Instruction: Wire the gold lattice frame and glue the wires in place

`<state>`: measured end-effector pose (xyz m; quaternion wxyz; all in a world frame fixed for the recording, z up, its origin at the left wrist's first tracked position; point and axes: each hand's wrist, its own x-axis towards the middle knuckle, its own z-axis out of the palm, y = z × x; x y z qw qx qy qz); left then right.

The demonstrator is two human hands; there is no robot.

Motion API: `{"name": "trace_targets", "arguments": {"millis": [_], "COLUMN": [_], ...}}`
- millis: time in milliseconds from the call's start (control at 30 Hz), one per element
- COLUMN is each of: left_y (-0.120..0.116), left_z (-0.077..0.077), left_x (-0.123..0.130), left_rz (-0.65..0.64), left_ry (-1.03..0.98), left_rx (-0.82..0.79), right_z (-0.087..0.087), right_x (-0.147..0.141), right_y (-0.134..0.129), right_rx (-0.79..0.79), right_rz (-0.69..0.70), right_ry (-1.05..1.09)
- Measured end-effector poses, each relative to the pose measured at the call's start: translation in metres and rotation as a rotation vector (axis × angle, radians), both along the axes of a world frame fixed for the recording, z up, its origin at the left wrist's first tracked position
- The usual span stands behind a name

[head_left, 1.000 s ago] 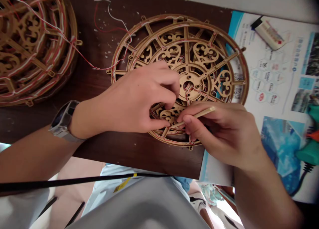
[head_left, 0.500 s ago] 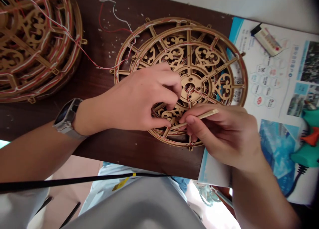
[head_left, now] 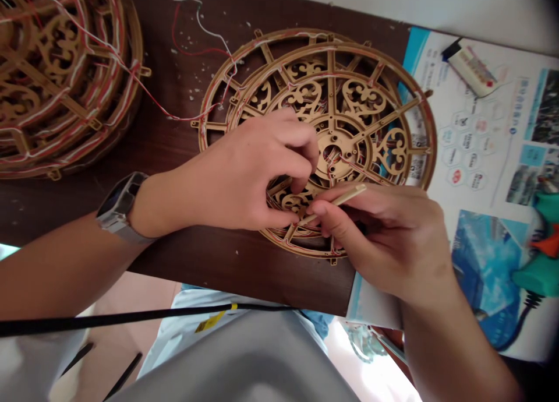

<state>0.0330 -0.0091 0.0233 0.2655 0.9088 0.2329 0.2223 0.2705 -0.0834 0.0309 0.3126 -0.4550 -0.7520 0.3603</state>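
a dark wooden desk (head_left: pixel 236 274) is carrying everything here, with a printed paper sheet (head_left: pixel 484 134) lying at its 3 o'clock end and a teal tool with an orange tip (head_left: pixel 544 274) sitting on that sheet. a stack of wooden wheel frames (head_left: pixel 56 70) wound with red and white thread is resting at 10 o'clock, partly cut off by the view. a laser-cut wooden wheel frame (head_left: pixel 375 58) is lying flat near the middle of the desk, its rim overlapping the sheet, with loose red and white wires (head_left: pixel 201 32) trailing beyond its 11 o'clock side. the left hand (head_left: pixel 257 172), wearing a wristwatch (head_left: pixel 120 201), is reaching in from 9 o'clock, its fingers curling closed among the spokes beside the central hub (head_left: pixel 334 154), though i cannot tell whether they are gripping anything. the right hand (head_left: pixel 384 239) is coming in from 4 o'clock, closing around a thin wooden stick (head_left: pixel 336 203), its tip pointing into the frame's 7 o'clock side, just beside the left fingers.
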Motion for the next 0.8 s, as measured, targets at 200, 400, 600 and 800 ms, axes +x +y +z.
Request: {"name": "trace_targets", "arguments": {"millis": [200,400,600,800], "left_y": [-0.0006,0.0056,0.0081,0.0062], "left_z": [0.0009,-0.0020,-0.0057,-0.0048], "left_x": [-0.0006,-0.0061,-0.0071,-0.0067], "left_rz": [0.007,-0.041,-0.058,-0.050], "left_ry": [0.017,0.015,-0.011,-0.018], "left_rx": [-0.016,-0.041,-0.041,-0.045], "right_z": [-0.0009,-0.0010,-0.0013,-0.0022], "right_x": [0.0049,0.0055,0.0035,0.0034], "right_y": [-0.0014,0.0007,0.0002,0.0005], "right_rx": [-0.249,-0.270,-0.220,-0.148], "right_rz": [-0.106,-0.064,-0.029,-0.002], "right_ry": [0.175,0.208,0.178,0.142]}}
